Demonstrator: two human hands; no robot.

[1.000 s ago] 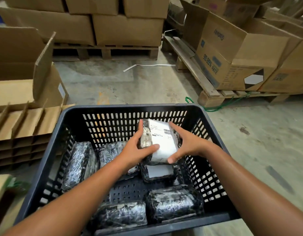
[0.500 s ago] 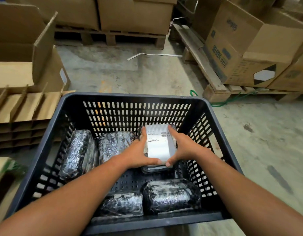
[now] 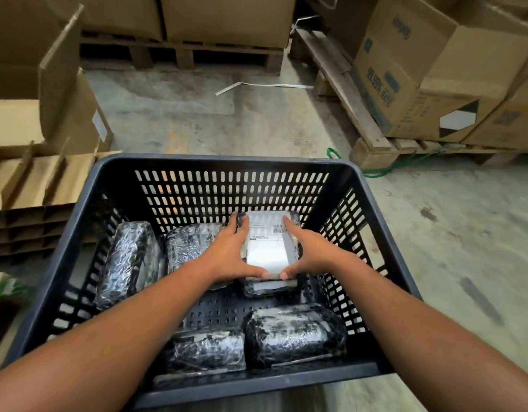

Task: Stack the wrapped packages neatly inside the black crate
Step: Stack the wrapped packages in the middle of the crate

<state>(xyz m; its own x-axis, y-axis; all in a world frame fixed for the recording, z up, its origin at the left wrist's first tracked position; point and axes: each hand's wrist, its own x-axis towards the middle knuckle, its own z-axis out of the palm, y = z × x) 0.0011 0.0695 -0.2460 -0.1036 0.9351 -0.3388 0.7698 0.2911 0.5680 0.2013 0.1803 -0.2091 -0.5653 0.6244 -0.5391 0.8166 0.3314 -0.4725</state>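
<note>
Cardboard boxes (image 3: 429, 81) surrounded the black crate (image 3: 215, 165), where left hand (image 3: 230, 254) and right hand (image 3: 313, 251) clasped a labelled package (image 3: 267, 246) between their fingers.

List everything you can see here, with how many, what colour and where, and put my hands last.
black crate: one, black, slotted walls, centre.
labelled package: one, white label up, far right of crate, lying on another package.
package underneath: one, black film, only its near edge shows.
other wrapped packages: four, black and shiny, two far left, two near.
cardboard boxes: several, brown, on pallets behind and right.
cardboard dividers: one stack, brown, left.
green cord: one, floor by right pallet.
left hand: on labelled package's left edge.
right hand: on its right edge.
</note>
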